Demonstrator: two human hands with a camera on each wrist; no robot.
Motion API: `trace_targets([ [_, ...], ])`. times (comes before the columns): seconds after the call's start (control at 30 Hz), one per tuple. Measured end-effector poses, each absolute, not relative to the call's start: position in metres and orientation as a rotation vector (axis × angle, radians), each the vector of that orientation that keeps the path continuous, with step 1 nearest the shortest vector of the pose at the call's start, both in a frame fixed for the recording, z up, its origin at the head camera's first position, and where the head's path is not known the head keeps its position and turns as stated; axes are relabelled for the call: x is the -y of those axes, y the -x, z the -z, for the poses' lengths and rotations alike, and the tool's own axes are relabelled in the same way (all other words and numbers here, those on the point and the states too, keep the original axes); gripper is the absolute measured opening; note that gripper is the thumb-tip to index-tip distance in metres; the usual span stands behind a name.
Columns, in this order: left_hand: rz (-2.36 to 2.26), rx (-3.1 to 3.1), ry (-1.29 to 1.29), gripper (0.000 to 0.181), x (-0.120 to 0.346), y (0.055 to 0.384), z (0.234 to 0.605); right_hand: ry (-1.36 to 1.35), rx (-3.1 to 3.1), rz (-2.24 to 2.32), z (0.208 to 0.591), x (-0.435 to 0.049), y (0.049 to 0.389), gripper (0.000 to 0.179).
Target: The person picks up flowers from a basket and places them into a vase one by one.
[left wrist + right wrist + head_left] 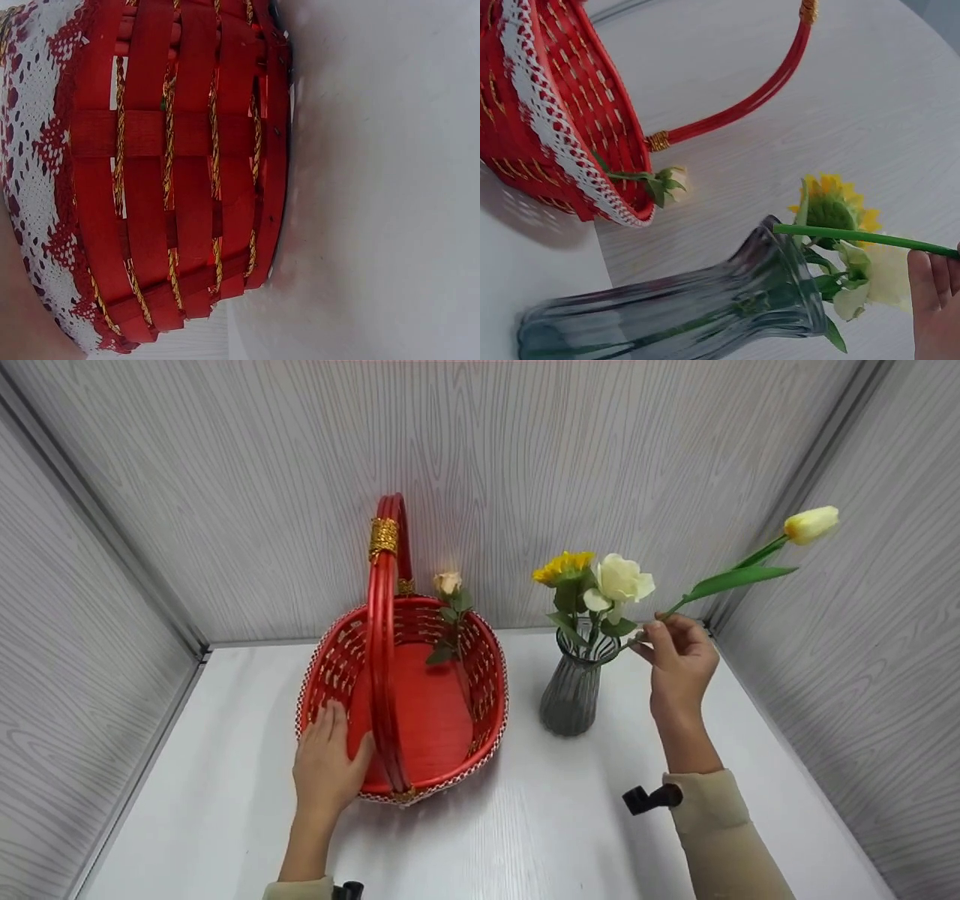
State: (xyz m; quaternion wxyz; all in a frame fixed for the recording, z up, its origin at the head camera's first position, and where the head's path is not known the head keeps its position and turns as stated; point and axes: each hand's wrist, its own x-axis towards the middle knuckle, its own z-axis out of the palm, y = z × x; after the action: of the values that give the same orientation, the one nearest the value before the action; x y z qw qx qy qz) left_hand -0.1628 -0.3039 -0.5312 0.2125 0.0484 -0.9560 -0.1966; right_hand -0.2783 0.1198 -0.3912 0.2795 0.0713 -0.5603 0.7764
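Note:
My right hand (682,660) pinches the green stem of a pale yellow tulip (811,525), whose bloom points up and right. The tulip's cut stem end (781,229) is right at the mouth of a grey ribbed glass vase (571,697). In the vase stand a yellow sunflower (564,568) and a white rose (624,579). My left hand (328,765) rests with fingers extended over the near left rim of a red woven basket (431,697), its thumb beside the tall handle. Inside the basket, a peach rose (448,583) leans on the right back wall.
The white table (495,840) bears the basket on the left and the vase on the right. Grey wood-patterned panels (525,450) close off the back and both sides. White lace (562,127) trims the basket's rim.

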Motion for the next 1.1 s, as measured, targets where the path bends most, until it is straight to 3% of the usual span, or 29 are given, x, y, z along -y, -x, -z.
trace_targets([
  [0.6, 0.562, 2.656, -0.145, 0.072, 0.305, 0.162, 0.529, -0.149, 1.451, -2.053, 0.387, -0.134, 0.295, 0.026],
  [0.9, 0.559, 2.648, -0.134, 0.072, 0.305, 0.163, 0.532, -0.15, 1.616, -1.976, 0.394, -0.133, 0.293, 0.019],
  [1.1, 0.551, 2.634, -0.128, 0.071, 0.304, 0.163, 0.531, -0.177, 1.646, -1.995, 0.399, -0.125, 0.292, 0.026],
])
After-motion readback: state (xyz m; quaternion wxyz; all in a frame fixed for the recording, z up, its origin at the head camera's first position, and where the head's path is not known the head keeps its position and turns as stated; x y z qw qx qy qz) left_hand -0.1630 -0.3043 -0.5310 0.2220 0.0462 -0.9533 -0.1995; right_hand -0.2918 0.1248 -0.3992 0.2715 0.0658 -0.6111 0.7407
